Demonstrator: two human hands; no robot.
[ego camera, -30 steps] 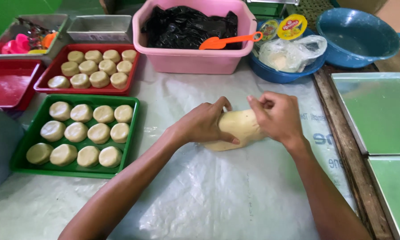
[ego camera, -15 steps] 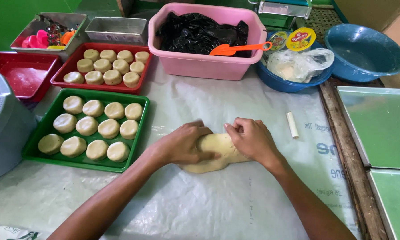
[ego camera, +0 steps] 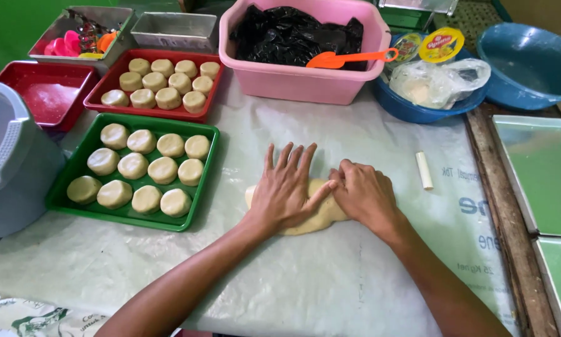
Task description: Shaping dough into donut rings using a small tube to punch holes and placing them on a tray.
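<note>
Change since earlier frame: the left hand (ego camera: 286, 190) has flattened from a cupped curl to spread fingers; the dough lump (ego camera: 314, 215) lies lower and wider; the camera view has tilted slightly, so the trays sit further right in the picture.
Head view, left hand: open flat, fingers splayed, palm pressing down on the dough lump; it grips nothing.
Head view, right hand (ego camera: 364, 193): fingers curled, knuckles up, pressing the right end of the lump, touching the left thumb; it presses rather than encloses.
Head view, dough location: on the pale plastic sheet (ego camera: 330, 281) covering the desk, centre, just right of the green tray (ego camera: 84, 209).
Progress, done: green tray holds eleven shaped pale rounds; red tray (ego camera: 115, 81) behind it holds ten more.
Progress, left: judged mid-way; the lump under the hands is unshaped, and two flat green-lined pans (ego camera: 542, 181) at right carry nothing.
Packages, rear centre: pink tub (ego camera: 293, 78) with black plastic inside, orange spoon (ego camera: 349, 58) across its rim.
Packages, rear right: blue bowl (ego camera: 417, 109) holding a clear bag of pale contents (ego camera: 436, 81) and a round yellow-lidded container (ego camera: 441, 45); second blue basin (ego camera: 530, 56) beside it.
Labels: sheet bears blue printed lettering near its right edge.
Other: small white stick (ego camera: 424, 170) on the sheet, right of the hands.
</note>
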